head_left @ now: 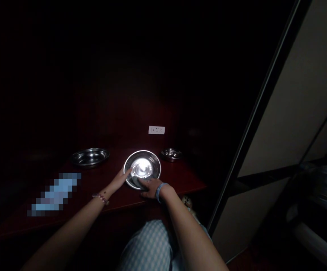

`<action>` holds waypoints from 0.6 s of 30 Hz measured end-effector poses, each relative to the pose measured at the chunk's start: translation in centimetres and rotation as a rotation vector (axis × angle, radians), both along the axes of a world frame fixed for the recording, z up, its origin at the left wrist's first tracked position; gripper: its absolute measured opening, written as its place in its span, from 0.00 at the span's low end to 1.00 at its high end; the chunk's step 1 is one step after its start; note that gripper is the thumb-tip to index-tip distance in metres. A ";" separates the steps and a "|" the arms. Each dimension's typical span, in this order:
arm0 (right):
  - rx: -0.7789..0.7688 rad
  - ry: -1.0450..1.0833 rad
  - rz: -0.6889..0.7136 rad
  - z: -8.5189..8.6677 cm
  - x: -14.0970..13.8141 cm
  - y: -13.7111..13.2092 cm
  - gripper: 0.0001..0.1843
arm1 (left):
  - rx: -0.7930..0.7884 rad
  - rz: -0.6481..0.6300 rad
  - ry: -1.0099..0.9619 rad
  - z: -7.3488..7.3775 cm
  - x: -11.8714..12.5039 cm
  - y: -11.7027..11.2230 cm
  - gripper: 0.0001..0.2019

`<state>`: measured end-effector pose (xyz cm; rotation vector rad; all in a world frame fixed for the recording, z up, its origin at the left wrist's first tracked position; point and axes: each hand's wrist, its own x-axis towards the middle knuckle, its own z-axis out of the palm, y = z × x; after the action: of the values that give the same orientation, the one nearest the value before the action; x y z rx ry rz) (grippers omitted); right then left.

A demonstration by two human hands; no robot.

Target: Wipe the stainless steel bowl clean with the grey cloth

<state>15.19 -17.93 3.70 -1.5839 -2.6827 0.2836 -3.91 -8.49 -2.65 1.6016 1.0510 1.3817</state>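
Note:
A shiny round steel bowl (142,160) is at the middle of the dark red desk, its inside facing me and slightly tilted. My left hand (120,180) grips its left rim, thumb over the inner side, the other fingers mostly hidden. On the near right rim, my right hand (150,187) has fingers both inside and outside the edge. Behind to the right sits a smaller steel bowl (171,154), apart from both hands. A wider, shallow steel dish (90,157) rests at the left.
The red desk (115,201) ends in a front edge just before me. A pixelated bluish item (54,194) lies at its left. A white socket plate (156,130) is on the back wall. To the right, a dark-framed panel (290,113) slants up. Much of the surroundings is dark.

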 end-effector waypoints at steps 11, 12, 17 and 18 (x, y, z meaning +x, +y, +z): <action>-0.105 -0.032 -0.070 0.3 -3.1 0.4 0.43 | -0.003 -0.053 0.000 1.8 0.1 -1.8 0.27; -0.097 -0.023 -0.066 0.3 -3.2 0.6 0.43 | -0.011 -0.056 -0.004 1.8 0.1 -1.8 0.27; -0.036 0.017 -0.037 0.5 -4.3 0.7 0.41 | -0.029 -0.016 -0.038 1.2 -0.2 -1.3 0.27; -0.017 0.019 -0.035 0.6 -4.4 0.7 0.39 | -0.031 -0.004 -0.046 1.0 -0.3 -1.2 0.28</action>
<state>10.79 -17.24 4.27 -1.6221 -2.6427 0.3203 -4.23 -9.64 -1.63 1.5413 1.0372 1.3864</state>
